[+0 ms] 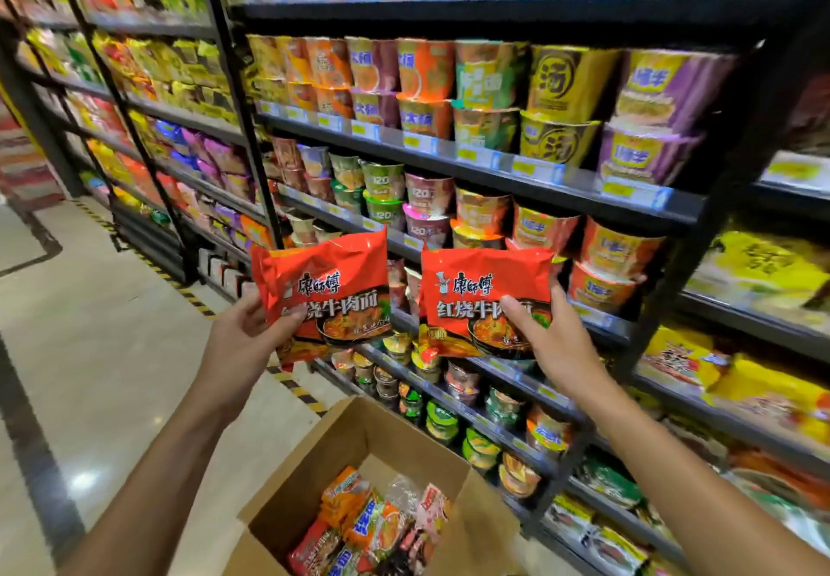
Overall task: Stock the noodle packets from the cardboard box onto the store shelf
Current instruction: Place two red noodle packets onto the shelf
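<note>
My left hand point(242, 328) grips a red noodle packet point(328, 288) by its lower left corner, held up in front of the shelf. My right hand point(557, 337) grips a second red noodle packet point(485, 292) of the same kind, thumb on its front. Both packets face me side by side at mid height. Below them the open cardboard box point(314, 481) stands on the floor with several mixed noodle packets point(373, 526) inside. The black store shelf point(494, 171) fills the right and back, its rows packed with cup noodles.
Yellow packet noodles point(754, 270) lie on the shelf bay at the far right. More packet noodles point(179, 76) fill the bays to the left. The pale tiled aisle floor point(90, 328) with a yellow-black hazard strip runs along the left.
</note>
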Demonstrator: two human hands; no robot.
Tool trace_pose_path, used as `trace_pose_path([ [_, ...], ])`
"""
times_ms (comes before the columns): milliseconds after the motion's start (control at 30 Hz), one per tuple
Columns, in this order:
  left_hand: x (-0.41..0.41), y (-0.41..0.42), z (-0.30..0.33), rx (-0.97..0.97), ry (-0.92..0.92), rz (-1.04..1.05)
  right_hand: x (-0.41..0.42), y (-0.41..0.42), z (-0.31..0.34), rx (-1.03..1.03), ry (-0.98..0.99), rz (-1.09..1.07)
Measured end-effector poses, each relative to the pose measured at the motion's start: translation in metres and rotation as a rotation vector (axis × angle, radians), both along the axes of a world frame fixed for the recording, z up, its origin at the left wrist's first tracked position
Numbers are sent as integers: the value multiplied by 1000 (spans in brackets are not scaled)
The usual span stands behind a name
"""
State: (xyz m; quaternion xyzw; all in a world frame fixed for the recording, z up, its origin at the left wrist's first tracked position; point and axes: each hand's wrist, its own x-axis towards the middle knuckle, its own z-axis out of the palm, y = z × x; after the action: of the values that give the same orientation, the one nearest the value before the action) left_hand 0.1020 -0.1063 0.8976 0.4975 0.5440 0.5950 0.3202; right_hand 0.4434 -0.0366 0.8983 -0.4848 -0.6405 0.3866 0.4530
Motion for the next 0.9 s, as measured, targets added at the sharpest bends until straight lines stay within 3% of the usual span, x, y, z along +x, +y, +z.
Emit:
trace_pose_path([
  [367, 168, -12, 66, 56, 13, -370, 164, -136, 64, 132, 9, -348],
  [700, 268, 2, 82, 80, -42, -712, 234, -232, 93, 197, -38, -676],
  [900, 324, 11, 89, 108, -23, -792, 277, -254, 87, 194, -100, -808],
])
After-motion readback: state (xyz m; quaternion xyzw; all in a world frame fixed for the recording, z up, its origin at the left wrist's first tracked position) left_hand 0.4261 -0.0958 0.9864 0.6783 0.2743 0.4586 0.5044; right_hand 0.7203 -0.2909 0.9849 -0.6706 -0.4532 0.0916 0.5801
